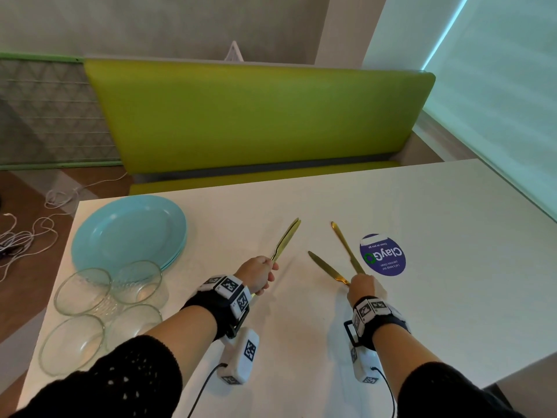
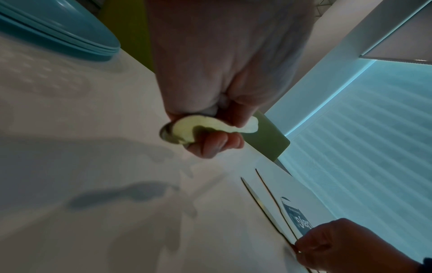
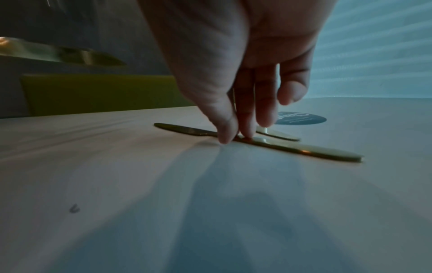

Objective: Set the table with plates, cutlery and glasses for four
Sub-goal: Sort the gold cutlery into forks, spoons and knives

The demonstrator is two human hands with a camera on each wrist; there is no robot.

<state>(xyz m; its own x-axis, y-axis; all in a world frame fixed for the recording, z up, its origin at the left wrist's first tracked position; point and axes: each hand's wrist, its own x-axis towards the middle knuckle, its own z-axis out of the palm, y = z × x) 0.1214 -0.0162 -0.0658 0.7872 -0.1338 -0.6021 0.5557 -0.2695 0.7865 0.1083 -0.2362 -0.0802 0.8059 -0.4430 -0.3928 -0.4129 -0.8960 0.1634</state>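
Note:
My left hand point(image 1: 261, 275) grips the handles of gold cutlery point(image 1: 286, 238), seemingly two pieces held together, raised above the white table point(image 1: 452, 267) and pointing away. In the left wrist view the fingers point(image 2: 212, 146) curl round the handle ends point(image 2: 184, 127). Two gold knives lie splayed on the table: the nearer knife point(image 1: 327, 268) and the farther knife point(image 1: 346, 247). My right hand point(image 1: 361, 283) reaches down at their handle ends, and its thumb point(image 3: 224, 133) and forefinger pinch the nearer knife point(image 3: 304, 149) against the tabletop. The farther knife point(image 3: 280, 136) lies just behind.
A stack of teal plates point(image 1: 129, 230) sits at the table's left, with several clear glass bowls point(image 1: 83, 291) in front of it. A round blue sticker point(image 1: 382, 254) is on the table beside the knives. A green bench point(image 1: 256, 116) runs along the far side.

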